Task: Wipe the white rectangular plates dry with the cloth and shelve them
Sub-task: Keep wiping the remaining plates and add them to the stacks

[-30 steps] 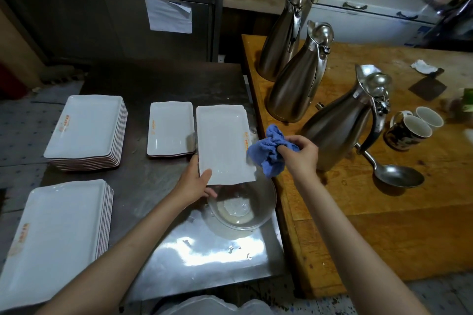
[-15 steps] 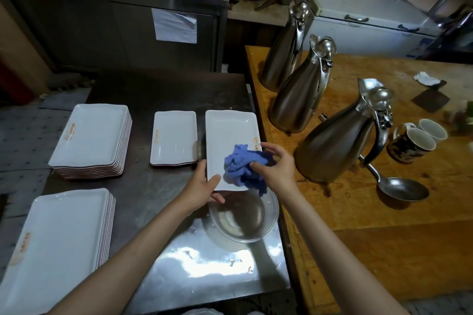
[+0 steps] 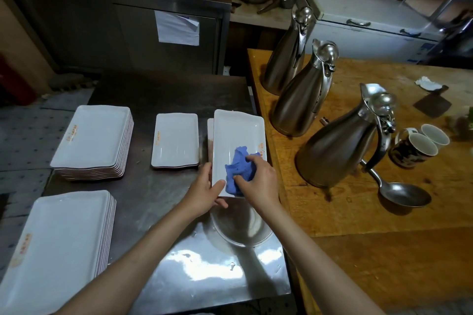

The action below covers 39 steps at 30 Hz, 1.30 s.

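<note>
Stainless steel worktable (image 3: pixel 143 194), beside wooden table (image 3: pixel 358 212). White rectangular plate (image 3: pixel 238 133): held over a steel bowl (image 3: pixel 240 227), near end gripped by left hand (image 3: pixel 204 192). Crumpled blue cloth (image 3: pixel 239 169): on plate's face, clutched under right hand (image 3: pixel 258 181).

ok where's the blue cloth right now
In the head view the blue cloth is bunched under the right hand, pressed on the near end of the white plate that the left hand holds.
</note>
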### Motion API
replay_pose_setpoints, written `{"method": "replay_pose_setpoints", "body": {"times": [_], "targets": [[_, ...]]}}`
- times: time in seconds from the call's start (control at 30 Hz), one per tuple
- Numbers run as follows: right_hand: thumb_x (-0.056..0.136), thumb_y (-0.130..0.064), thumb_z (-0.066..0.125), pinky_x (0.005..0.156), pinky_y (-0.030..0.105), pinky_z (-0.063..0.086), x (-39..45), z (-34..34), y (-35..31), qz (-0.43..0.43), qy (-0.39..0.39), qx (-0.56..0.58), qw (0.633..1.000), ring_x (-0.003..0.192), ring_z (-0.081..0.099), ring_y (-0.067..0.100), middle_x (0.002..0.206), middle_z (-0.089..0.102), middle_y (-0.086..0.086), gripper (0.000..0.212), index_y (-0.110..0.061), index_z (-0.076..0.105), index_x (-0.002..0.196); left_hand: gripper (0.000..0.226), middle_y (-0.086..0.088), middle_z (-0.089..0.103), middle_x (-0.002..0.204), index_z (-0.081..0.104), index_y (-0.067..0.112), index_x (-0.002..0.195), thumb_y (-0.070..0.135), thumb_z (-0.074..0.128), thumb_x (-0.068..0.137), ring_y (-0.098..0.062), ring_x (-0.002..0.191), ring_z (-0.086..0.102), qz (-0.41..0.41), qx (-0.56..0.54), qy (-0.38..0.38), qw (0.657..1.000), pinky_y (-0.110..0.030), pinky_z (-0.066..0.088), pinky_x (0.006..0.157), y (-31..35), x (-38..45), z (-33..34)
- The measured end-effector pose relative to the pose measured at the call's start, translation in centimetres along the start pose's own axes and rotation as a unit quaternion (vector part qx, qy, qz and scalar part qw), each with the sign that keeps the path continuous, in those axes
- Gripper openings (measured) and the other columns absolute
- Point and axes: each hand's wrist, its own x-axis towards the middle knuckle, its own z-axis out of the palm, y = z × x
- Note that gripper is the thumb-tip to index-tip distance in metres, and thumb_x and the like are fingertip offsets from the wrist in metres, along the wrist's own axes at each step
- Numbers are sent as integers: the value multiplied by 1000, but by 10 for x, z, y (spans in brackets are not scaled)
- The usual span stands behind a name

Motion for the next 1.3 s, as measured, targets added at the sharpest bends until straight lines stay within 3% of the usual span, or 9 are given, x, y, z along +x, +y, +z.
{"method": "replay_pose_setpoints", "body": {"times": [0.1,0.37,0.5,0.6,0.73,0.8,0.97,1.1,1.3], "targets": [[78,-11,68,87,16,32,3,-3,7,-62,-65,-28,996,110,50,20,119,59,4,45,-14,59,122,33,-8,58,125,40,21,125,5,46,97,-30,75,68,1,-20,15,1000,-39,58,63,1,-1,-3],[76,-1,64,70,30,44,2,-15,18,-187,-138,-79,969,84,52,22,91,58,8,19,-6,70,93,37,-7,52,134,42,26,127,4,45,98,-27,101,66,-1,-52,30,998,-37,59,68,-3,-4,-7],[72,0,72,61,32,47,3,-20,24,-206,-81,-108,969,83,51,24,96,51,12,18,-4,70,90,36,-6,55,129,42,25,126,2,44,98,-25,102,64,-8,-73,11,997,-30,58,67,1,-8,-5],[75,-3,73,70,29,46,9,-23,26,-188,-50,-132,972,99,45,26,108,49,12,25,-8,71,100,36,-5,55,124,41,22,127,2,44,98,-20,97,64,-12,-74,1,997,-25,57,63,4,-10,-4],[81,-6,69,73,14,33,20,-27,22,-160,-34,-110,980,102,43,22,111,47,8,38,-14,63,118,37,-2,58,120,41,24,127,2,44,98,-19,95,66,-13,-75,-16,997,-27,58,64,6,-14,-5],[79,-11,72,74,15,36,29,-30,18,-127,-1,-113,985,104,43,19,115,46,7,49,-17,55,125,37,-2,59,119,42,24,126,1,44,98,-19,94,66,-10,-77,-20,997,-28,58,65,6,-16,-5],[77,-21,75,62,26,47,51,-34,7,-50,101,-90,990,82,55,16,96,55,3,33,-15,50,97,36,-3,61,117,43,20,128,0,44,98,-18,88,68,-3,-78,-26,997,-26,58,62,8,-18,-5],[84,-15,67,76,30,49,55,-31,0,-72,103,-100,987,95,57,22,103,63,8,24,-12,61,107,34,-2,61,117,43,23,126,2,45,98,-20,88,68,-7,-78,-24,997,-26,58,62,12,-17,-5],[89,-29,53,99,26,26,46,-30,3,-152,35,-128,979,126,37,27,135,44,14,38,-7,64,117,33,-7,59,123,43,21,128,6,46,98,-23,89,68,-22,-65,-15,998,-30,59,65,13,-11,-15]]}}
